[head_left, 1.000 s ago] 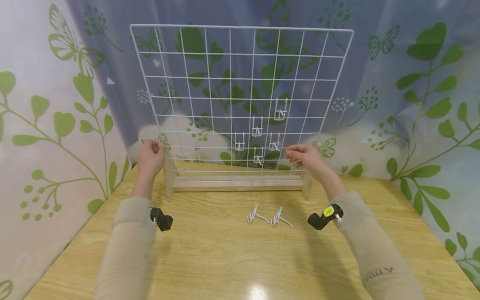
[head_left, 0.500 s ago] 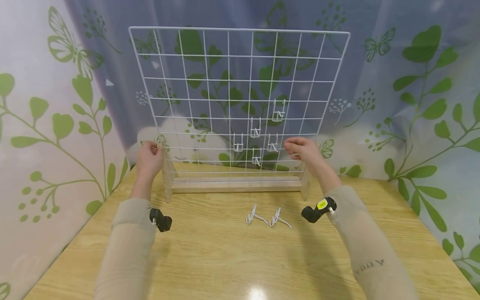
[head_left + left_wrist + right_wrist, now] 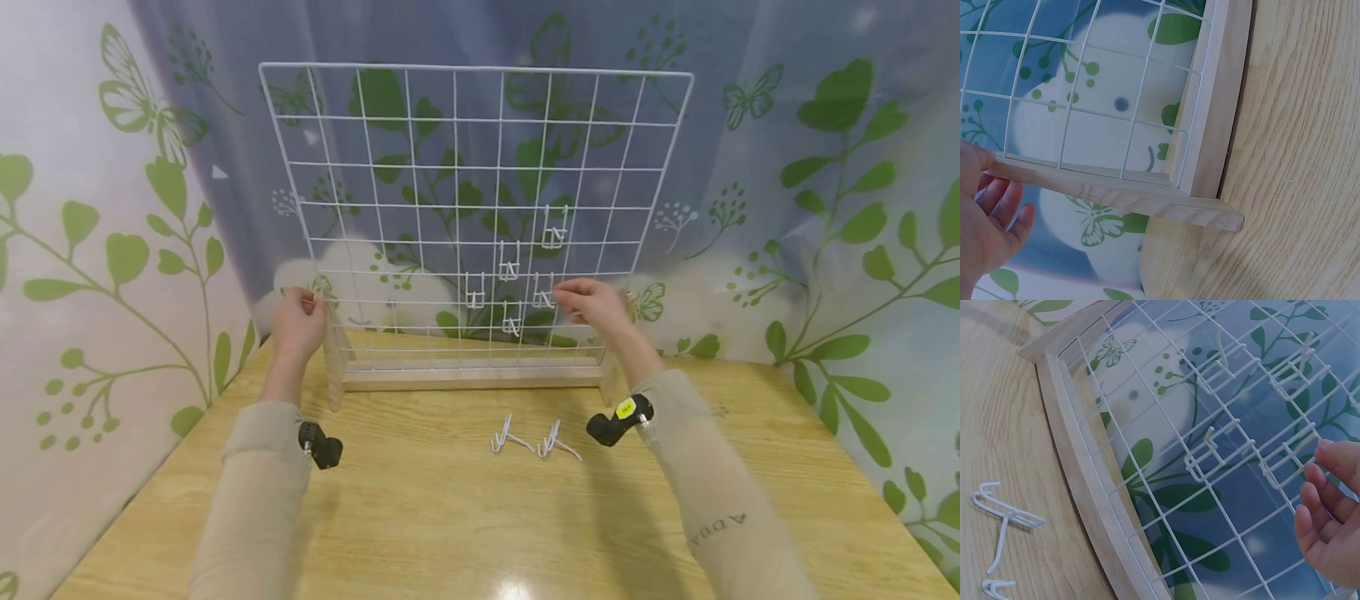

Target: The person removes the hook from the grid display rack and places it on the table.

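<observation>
A white wire grid panel (image 3: 420, 167) stands upright in a pale wooden stand (image 3: 472, 382). My left hand (image 3: 298, 327) grips the stand's left wooden upright (image 3: 1041, 177), fingers bent around its edge. Several white wire hooks hang on the grid, among them one high on the right (image 3: 554, 229) and a lowest one (image 3: 512, 321). At the grid's right, my right hand (image 3: 596, 308) has thumb and forefinger at the prong end of the rightmost lower hook (image 3: 1282, 469), seemingly pinching it. That hook still hangs on the wires.
Two loose white hooks (image 3: 512, 435) lie on the wooden table (image 3: 420, 500) in front of the stand. A printed curtain (image 3: 750, 167) with leaves and butterflies hangs close behind the grid. Black wrist cameras (image 3: 321, 446) sit on both sleeves.
My right hand has moved left, from beside the grid's right part to the rightmost lower hook. The left hand stays at the upright. The head view has tilted slightly upward.
</observation>
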The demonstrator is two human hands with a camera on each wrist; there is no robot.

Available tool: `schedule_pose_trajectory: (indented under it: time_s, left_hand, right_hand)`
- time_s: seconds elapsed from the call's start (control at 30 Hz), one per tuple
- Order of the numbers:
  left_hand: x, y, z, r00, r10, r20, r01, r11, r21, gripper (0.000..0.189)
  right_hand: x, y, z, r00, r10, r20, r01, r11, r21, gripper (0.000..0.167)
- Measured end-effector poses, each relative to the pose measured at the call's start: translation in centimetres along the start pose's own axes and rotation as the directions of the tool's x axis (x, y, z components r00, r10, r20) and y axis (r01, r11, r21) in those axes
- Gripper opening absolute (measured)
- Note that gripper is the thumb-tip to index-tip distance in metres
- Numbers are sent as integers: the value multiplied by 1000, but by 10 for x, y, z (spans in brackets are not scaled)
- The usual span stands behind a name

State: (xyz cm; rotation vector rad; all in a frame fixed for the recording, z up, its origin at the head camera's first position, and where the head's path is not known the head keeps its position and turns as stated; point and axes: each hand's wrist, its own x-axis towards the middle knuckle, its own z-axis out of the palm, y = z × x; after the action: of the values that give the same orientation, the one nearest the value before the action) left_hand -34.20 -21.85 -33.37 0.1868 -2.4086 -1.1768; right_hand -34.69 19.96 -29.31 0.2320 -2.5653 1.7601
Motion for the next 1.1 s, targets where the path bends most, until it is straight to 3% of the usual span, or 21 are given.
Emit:
schedule_pose_trajectory:
  time_s: [0.2,0.5,1.1]
  left_hand:
    - [0,-1,0,1000,3,2,-3,1000,-6,30]
    - [-1,0,-1,1000,15,6,-15,1000,2,31]
    - [-1,1,0,1000,7,8,-7,1000,-5,31]
  right_hand:
    - [2,-3,8,1000,-22,5,22,1000,-18,37]
    - [4,-6,19,998,47,37,-46,999,-9,35]
    - [0,-9,25,994,108,-24,-105,989,105,36]
